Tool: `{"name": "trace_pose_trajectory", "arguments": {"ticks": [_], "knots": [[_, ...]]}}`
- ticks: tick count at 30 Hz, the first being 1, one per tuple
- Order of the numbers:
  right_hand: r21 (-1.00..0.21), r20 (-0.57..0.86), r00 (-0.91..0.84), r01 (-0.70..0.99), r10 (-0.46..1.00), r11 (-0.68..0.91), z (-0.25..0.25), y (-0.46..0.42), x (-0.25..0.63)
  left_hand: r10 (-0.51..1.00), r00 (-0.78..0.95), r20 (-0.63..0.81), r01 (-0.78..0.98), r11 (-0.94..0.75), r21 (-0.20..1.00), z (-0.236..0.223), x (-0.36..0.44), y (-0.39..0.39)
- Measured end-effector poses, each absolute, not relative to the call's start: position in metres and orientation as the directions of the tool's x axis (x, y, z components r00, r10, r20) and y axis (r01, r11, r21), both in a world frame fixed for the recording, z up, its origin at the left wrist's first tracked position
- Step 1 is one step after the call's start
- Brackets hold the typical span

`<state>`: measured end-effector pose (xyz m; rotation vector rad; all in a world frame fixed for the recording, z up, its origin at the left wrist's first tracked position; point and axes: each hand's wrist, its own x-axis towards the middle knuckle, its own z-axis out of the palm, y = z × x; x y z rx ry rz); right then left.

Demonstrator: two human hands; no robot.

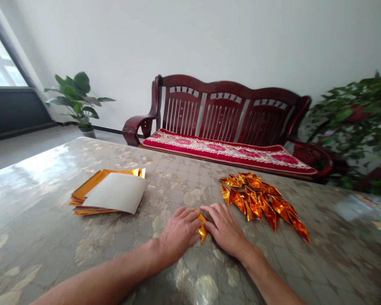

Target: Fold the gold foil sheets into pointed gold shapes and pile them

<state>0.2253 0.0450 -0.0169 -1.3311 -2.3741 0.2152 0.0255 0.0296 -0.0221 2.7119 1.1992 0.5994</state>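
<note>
The left hand [179,232] and right hand [225,225], fingers curved, meet on a small folded gold foil piece [202,228] on the surface [174,186], pressing or gripping it, I cannot tell which, just beside a heap of folded foil triangles [257,201].

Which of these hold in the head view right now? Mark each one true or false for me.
The folded gold foil piece lies between the left hand and the right hand. True.
The pile of folded gold pieces lies left of the hands. False: it lies to the right, beyond the right hand.
A white sheet sits on top of the stack of gold foil sheets. True.
The wooden bench stands on the table. False: it stands beyond the table.
</note>
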Motion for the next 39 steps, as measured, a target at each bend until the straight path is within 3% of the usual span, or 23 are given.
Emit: {"name": "trace_pose_trajectory", "arguments": {"ticks": [11, 16, 22, 26, 35, 39], "knots": [[-0.321, 0.254, -0.43, 0.808, 0.867, 0.494, -0.016, 0.039, 0.226, 0.785, 0.511, 0.349, 0.681, -0.618, 0.392, -0.027, 0.021, 0.033], [-0.382, 0.229, -0.416, 0.793, 0.88, 0.475, -0.015, 0.042, 0.226, 0.823, 0.461, 0.332, 0.699, -0.567, 0.435, -0.031, 0.021, 0.036], [-0.449, 0.24, -0.434, 0.743, 0.868, 0.496, -0.013, 0.04, 0.221, 0.901, 0.304, 0.311, 0.828, -0.411, 0.381, -0.02, 0.019, 0.032], [-0.43, 0.281, -0.496, 0.7, 0.821, 0.57, -0.013, 0.039, 0.222, 0.929, 0.239, 0.282, 0.891, -0.325, 0.318, -0.015, 0.015, 0.033], [-0.296, 0.271, -0.518, 0.757, 0.811, 0.582, -0.004, 0.036, 0.219, 0.93, 0.299, 0.215, 0.834, -0.364, 0.414, -0.017, 0.008, 0.055], [-0.331, 0.189, -0.524, 0.762, 0.831, 0.556, -0.002, 0.035, 0.216, 0.912, 0.345, 0.221, 0.798, -0.41, 0.443, -0.021, 0.002, 0.064]]}}
